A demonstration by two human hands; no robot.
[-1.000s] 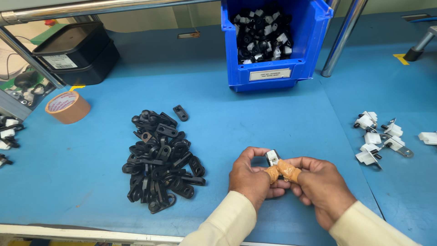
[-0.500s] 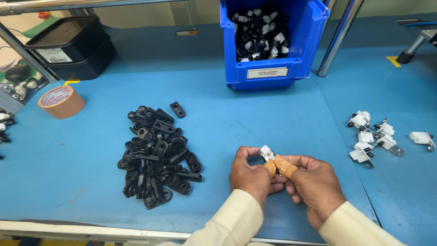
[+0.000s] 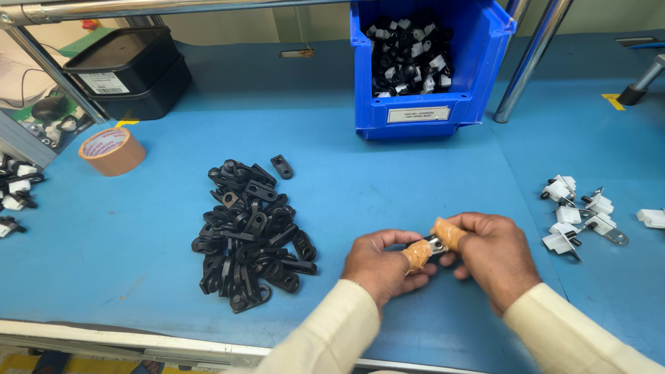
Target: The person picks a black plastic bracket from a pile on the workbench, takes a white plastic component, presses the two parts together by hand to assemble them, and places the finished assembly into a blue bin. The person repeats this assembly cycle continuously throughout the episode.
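Both hands meet low and right of centre over the blue surface (image 3: pixel 415 180), and between them sits a small clip part (image 3: pixel 435 244). What shows of it is a short piece with a dark body and a pale, shiny metal face; most of it is covered by the thumbs, so its full shape cannot be told. The left hand (image 3: pixel 377 263) pinches it from the 8 o'clock side, the right hand (image 3: pixel 492 253) from the 2 o'clock side, and the fingers of both are closed on it. Each thumb tip is wrapped in tan tape (image 3: pixel 418 255), touching the part.

At 9 o'clock from the hands lies a loose pile of black clips (image 3: pixel 249 232), flat, glossy, with round eyes, and one stray black clip (image 3: pixel 281 166) rests just beyond the pile at its 1 o'clock edge. At 3 o'clock, well apart from the hands, a small cluster of white-and-metal pieces (image 3: pixel 575 215) lies scattered. A blue bin (image 3: pixel 478 76) at 12 o'clock holds mixed black and white parts. A roll of brown tape (image 3: pixel 112 151) sits at 10 o'clock, with stacked black trays (image 3: pixel 128 76) behind it.
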